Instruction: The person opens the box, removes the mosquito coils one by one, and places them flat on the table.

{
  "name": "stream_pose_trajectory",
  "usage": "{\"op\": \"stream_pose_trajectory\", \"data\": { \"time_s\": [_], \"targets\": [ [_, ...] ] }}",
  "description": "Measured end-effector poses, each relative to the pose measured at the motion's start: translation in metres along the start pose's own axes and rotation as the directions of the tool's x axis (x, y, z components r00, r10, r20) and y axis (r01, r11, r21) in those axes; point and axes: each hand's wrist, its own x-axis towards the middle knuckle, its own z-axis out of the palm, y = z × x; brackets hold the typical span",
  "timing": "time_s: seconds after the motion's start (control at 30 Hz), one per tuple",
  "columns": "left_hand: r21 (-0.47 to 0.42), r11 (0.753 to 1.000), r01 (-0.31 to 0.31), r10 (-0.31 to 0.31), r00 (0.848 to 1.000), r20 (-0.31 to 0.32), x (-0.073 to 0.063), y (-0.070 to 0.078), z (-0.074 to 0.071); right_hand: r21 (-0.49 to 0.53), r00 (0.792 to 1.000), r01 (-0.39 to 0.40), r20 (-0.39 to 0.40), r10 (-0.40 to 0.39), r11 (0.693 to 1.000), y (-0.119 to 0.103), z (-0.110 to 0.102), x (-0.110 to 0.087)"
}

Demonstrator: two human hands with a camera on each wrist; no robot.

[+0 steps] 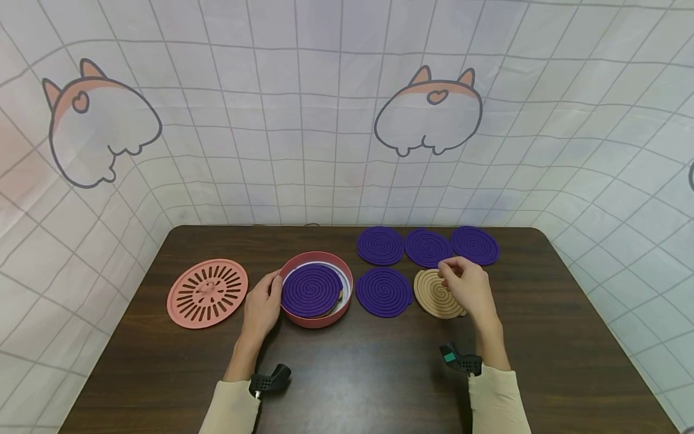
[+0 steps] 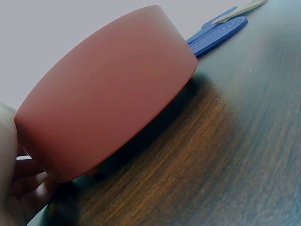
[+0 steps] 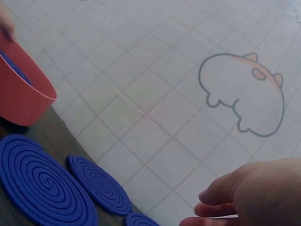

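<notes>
My left hand [image 1: 262, 307] grips the left side of a round red tin [image 1: 317, 322], its fingers curled round the wall in the left wrist view. Inside the tin a purple mosquito coil [image 1: 311, 290] lies on top, with a tan edge showing beneath it. My right hand [image 1: 470, 288] hovers over the right part of a tan mosquito coil [image 1: 434, 293], hiding some of it. Its fingers are loosely bent, and the right wrist view shows nothing held in them. Left of the tan coil lies another purple coil [image 1: 384, 292].
Three purple coils, the left one [image 1: 381, 246], the middle one [image 1: 428, 248] and the right one [image 1: 475, 245], form a row along the table's back edge. A pink slotted lid [image 1: 208, 293] lies left of my left hand. Behind the dark wooden table [image 1: 347, 374] hangs a white gridded curtain [image 1: 303, 138].
</notes>
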Motion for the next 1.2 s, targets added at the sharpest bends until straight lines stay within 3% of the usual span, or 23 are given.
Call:
{"op": "stream_pose_trajectory", "data": {
  "time_s": [1.2],
  "targets": [
    [0.002, 1.0, -0.006, 0.006, 1.0, 0.007, 0.0002, -0.0001, -0.0002, -0.01, 1.0, 0.001, 0.031, -0.001, 1.0, -0.0032, 0.0035, -0.0013]
  ]
}}
